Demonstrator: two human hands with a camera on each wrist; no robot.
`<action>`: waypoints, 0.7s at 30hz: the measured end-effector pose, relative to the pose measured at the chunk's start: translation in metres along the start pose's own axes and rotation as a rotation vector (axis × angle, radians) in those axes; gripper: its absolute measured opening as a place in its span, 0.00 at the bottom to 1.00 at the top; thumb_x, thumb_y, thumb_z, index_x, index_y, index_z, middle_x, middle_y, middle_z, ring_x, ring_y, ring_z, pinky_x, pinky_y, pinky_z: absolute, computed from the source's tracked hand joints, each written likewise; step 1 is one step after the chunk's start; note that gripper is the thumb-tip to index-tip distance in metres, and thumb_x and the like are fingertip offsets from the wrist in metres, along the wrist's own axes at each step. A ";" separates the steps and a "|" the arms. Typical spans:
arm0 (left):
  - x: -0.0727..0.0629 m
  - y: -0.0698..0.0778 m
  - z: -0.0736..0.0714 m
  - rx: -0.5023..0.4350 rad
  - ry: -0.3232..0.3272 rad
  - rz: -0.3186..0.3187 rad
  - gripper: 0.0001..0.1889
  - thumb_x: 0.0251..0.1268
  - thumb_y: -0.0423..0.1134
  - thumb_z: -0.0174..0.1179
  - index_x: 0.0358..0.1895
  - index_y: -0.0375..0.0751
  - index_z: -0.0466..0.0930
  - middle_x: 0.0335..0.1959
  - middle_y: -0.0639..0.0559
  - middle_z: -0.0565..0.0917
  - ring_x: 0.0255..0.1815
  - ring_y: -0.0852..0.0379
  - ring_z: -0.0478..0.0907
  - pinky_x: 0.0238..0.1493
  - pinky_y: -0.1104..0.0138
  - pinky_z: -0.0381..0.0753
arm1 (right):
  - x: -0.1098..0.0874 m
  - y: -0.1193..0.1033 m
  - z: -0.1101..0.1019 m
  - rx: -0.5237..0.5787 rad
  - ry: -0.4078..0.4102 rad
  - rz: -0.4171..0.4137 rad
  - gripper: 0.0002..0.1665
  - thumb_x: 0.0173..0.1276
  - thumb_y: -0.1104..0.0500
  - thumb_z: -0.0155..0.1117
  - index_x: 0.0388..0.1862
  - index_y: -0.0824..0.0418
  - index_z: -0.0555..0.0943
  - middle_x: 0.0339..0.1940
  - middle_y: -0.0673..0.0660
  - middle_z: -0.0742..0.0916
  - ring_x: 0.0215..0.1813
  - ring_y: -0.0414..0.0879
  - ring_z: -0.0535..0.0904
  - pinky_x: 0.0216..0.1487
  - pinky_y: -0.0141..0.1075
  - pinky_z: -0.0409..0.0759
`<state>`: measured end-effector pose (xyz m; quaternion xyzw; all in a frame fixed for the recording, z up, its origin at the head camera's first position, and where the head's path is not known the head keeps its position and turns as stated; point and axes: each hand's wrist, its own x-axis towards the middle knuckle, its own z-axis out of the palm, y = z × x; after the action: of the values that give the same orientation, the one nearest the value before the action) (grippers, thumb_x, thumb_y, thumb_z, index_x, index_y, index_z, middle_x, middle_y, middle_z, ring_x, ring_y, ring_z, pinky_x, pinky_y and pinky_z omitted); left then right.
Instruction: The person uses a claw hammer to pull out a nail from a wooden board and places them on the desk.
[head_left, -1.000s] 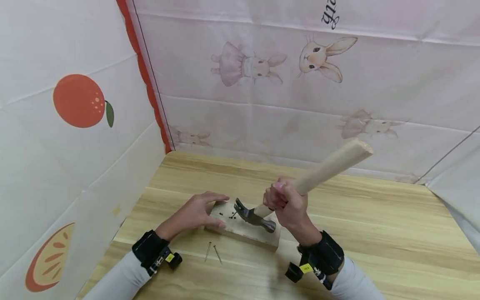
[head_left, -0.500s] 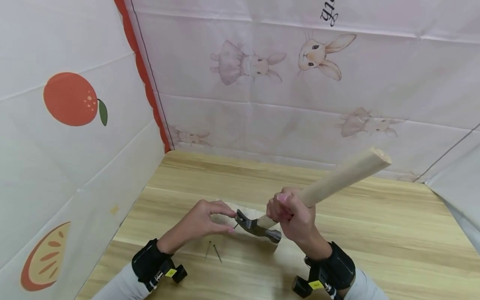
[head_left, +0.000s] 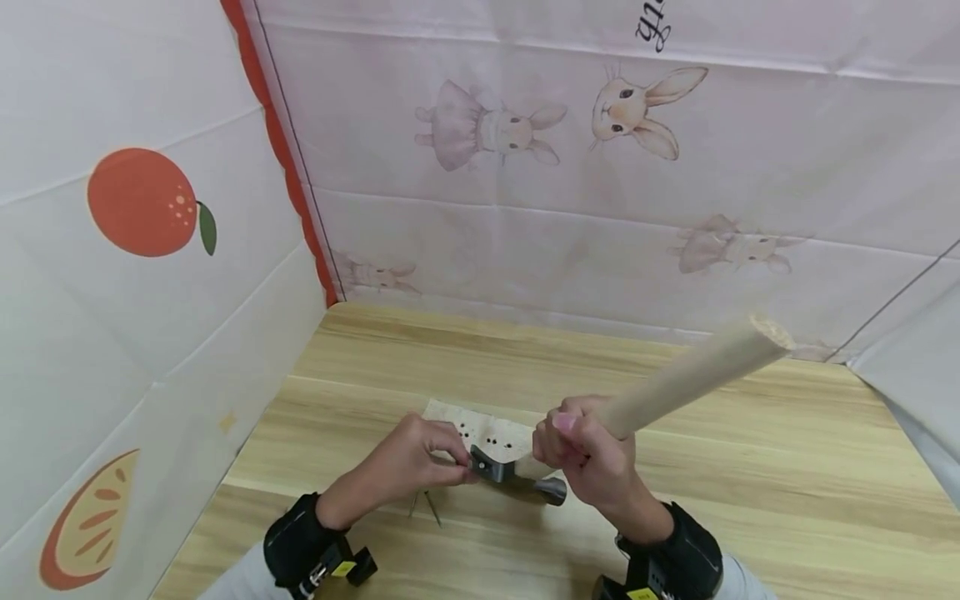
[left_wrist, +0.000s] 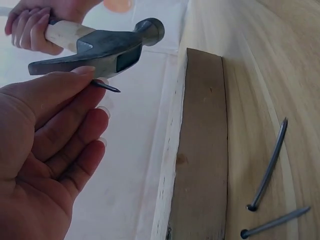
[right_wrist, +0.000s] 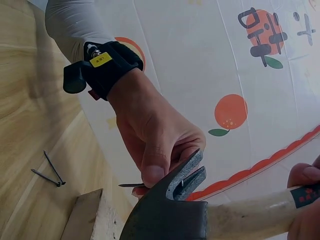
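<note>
My right hand (head_left: pixel 588 442) grips a claw hammer (head_left: pixel 678 379) by its pale wooden handle, close below the dark metal head, with the thick handle end slanting up to the right. Between thumb and index finger of my left hand (head_left: pixel 408 462) is a nail (left_wrist: pixel 107 87), pinched right at the hammer's claw; its pointed end sticks out past the fingertips in both wrist views. The other left fingers are loosely bent. Both hands are over the near side of a wooden block (head_left: pixel 472 415), which has several dark spots on its top face.
Two loose nails (left_wrist: pixel 270 165) lie on the wood-grain table (head_left: pixel 750 467), on the near side of the block. A printed cloth wall (head_left: pixel 495 250) rises behind the table, and another with fruit pictures (head_left: pixel 195 417) stands along the left side.
My left hand has let go of the block and moved to the hammer claw, where it now pinches a nail. The hammer and right hand have shifted slightly nearer and to the right.
</note>
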<state>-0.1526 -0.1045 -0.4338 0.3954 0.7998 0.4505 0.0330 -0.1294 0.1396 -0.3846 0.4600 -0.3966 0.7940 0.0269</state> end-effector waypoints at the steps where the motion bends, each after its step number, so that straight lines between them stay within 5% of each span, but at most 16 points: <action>1: 0.000 0.001 0.001 0.007 -0.002 0.007 0.05 0.59 0.34 0.75 0.27 0.47 0.91 0.29 0.57 0.90 0.33 0.72 0.84 0.34 0.65 0.88 | -0.001 -0.001 0.000 0.003 -0.001 0.002 0.20 0.52 0.81 0.22 0.15 0.60 0.53 0.10 0.53 0.56 0.13 0.45 0.50 0.13 0.37 0.50; 8: 0.001 0.003 0.007 0.000 -0.001 0.050 0.05 0.58 0.31 0.75 0.28 0.44 0.91 0.28 0.55 0.90 0.32 0.72 0.84 0.33 0.67 0.88 | -0.007 -0.006 0.000 0.004 0.001 0.003 0.20 0.52 0.81 0.22 0.15 0.60 0.54 0.11 0.53 0.58 0.13 0.45 0.51 0.14 0.37 0.51; 17: 0.005 0.005 0.010 0.020 0.035 0.240 0.04 0.58 0.29 0.75 0.32 0.41 0.91 0.29 0.54 0.90 0.32 0.68 0.85 0.33 0.73 0.86 | -0.013 -0.010 -0.006 0.016 -0.024 0.005 0.21 0.54 0.82 0.24 0.15 0.60 0.54 0.11 0.52 0.58 0.13 0.44 0.51 0.12 0.36 0.49; 21: 0.005 0.011 0.007 0.058 0.087 0.236 0.05 0.59 0.31 0.75 0.33 0.46 0.91 0.29 0.58 0.89 0.31 0.69 0.82 0.32 0.76 0.82 | -0.017 -0.014 -0.009 0.011 -0.014 0.004 0.21 0.54 0.82 0.24 0.15 0.60 0.54 0.11 0.52 0.58 0.13 0.44 0.51 0.12 0.36 0.49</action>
<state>-0.1464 -0.0932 -0.4278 0.4677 0.7609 0.4448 -0.0664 -0.1201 0.1604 -0.3916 0.4650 -0.3936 0.7928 0.0198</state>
